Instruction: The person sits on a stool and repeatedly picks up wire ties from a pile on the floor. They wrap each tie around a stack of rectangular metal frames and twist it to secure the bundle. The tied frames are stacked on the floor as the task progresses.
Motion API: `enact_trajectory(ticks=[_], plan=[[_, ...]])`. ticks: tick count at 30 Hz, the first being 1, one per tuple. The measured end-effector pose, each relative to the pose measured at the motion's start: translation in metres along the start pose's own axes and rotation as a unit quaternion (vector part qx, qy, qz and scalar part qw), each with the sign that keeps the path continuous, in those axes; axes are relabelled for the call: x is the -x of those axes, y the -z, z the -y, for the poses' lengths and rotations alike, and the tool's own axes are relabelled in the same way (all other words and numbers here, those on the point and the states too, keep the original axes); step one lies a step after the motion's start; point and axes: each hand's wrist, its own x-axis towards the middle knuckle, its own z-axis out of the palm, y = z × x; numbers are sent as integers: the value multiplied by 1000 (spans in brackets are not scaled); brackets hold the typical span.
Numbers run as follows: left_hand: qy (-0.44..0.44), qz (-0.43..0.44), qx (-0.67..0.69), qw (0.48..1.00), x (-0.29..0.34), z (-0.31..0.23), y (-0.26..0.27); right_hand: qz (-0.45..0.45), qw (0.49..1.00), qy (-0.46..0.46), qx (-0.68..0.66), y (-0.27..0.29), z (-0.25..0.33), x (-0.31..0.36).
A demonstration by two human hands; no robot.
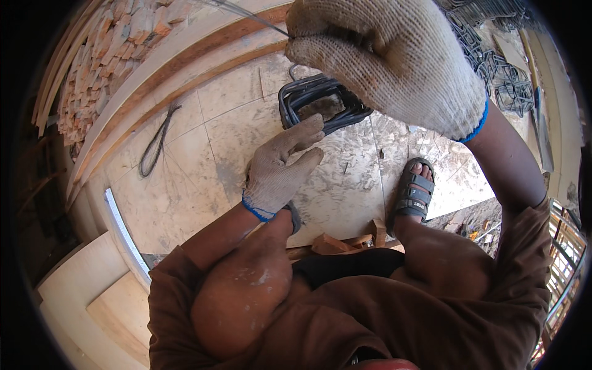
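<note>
Head view, only camera: I look down on two gloved hands over a pale, smudged floor (243, 120). Right hand (398, 68) is raised at upper centre, fingers curled closed and pinching thin dark wire (259, 21), which trails off to the upper left. Left hand (280, 165) is lower, fingers open and parted; its fingertips overlap the near edge of a bundle of bent black rods (308, 89), but I cannot tell whether they touch. Bundle is roughly rectangular and lies on the floor, below the raised hand and just ahead of the lower one.

Surroundings: I note a looped wire hank (163, 131) to the left, wooden beams (145, 92) beyond it, a heap of bent metal frames (512, 92) upper right, and a dark sandal (412, 197) on the right foot.
</note>
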Motion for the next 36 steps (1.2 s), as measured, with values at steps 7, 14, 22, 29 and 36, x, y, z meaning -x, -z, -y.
enact_trajectory(ticks=[7,14,22,29,36], plan=[[-13,5,-44,999,2,-2,3,71,993,-89,17,-5,20,-2],[2,-3,-52,999,4,-4,4,79,994,-53,45,0,28,-6],[-24,5,-13,1000,-1,0,2,80,994,-77,-14,-15,0,5],[12,-7,-69,997,4,-9,3,116,991,-60,1,-19,6,2],[0,-3,-146,989,1,-12,1,99,993,-37,46,-41,-10,21]])
